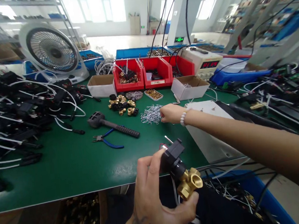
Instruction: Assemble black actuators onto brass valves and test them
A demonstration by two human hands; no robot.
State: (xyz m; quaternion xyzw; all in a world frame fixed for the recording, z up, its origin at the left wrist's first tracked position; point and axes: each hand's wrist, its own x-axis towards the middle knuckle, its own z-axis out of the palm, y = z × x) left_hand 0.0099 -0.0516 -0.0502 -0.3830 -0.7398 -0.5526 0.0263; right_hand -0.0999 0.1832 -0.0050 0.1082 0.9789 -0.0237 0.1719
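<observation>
My left hand (pixel 154 195) is wrapped round a brass valve (pixel 189 184) with a black actuator on top, held above the table's front edge. The thumb presses under the brass body and the fingers grip the black part. A white cable hangs below it. My right hand (pixel 172 113), with a beaded bracelet at the wrist, reaches across to the right edge of a pile of small metal clips (pixel 151 114). Its fingers are pinched together, and what lies between them is hidden. Brass and black fittings (pixel 122 104) lie behind the pile to the left.
A rubber mallet (pixel 114 126) and blue-handled cutters (pixel 111 142) lie left of centre. Red bins (pixel 128 84), a white carton (pixel 189 89) and a power supply (pixel 203 63) stand behind. Cabled black parts (pixel 12 103) heap at the left. A grey metal box (pixel 211 131) sits under my right forearm.
</observation>
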